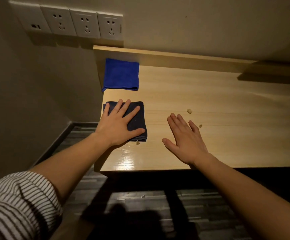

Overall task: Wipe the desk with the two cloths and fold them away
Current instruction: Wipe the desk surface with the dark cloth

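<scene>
A folded dark navy cloth [138, 118] lies near the left edge of the light wooden desk [218, 118]. My left hand [119, 123] rests flat on it, fingers spread, pressing down rather than gripping. A folded bright blue cloth [121, 74] lies farther back in the desk's left corner, untouched. My right hand [185, 137] hovers flat and open over the bare desk to the right of the dark cloth, holding nothing.
Small crumbs [189, 111] lie on the desk near my right hand, another crumb [137, 142] sits by the dark cloth's front edge. A raised wooden back rail [175, 58] borders the desk. Wall sockets [81, 23] sit above left. Floor lies beyond the left edge.
</scene>
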Demonstrator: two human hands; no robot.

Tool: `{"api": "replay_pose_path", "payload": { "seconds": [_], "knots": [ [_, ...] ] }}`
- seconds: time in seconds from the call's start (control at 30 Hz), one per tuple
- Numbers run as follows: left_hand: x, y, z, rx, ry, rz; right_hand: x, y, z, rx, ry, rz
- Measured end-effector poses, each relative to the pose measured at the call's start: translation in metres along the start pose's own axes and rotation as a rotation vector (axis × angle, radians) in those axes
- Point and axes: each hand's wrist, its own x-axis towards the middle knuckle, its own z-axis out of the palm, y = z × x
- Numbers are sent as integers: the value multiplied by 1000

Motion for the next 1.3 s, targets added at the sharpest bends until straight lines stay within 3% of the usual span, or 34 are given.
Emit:
{"api": "replay_pose_path", "payload": {
  "seconds": [0.63,0.9,1.07,1.23,1.3],
  "knots": [
    [-95,42,18,4,-26,-8,-1,2,3,15,0,-17],
    [-119,64,19,-104,47,-4,-2,3,0,42,-13,-31],
    [-129,91,13,-356,154,-90,-3,3,-2,51,-31,-33],
    [-107,99,-16,-1093,295,-329,-1,8,-5,130,-64,-47],
    [-82,99,-34,-1221,376,-351,-1,11,-7,212,-57,-55]
  ]
}}
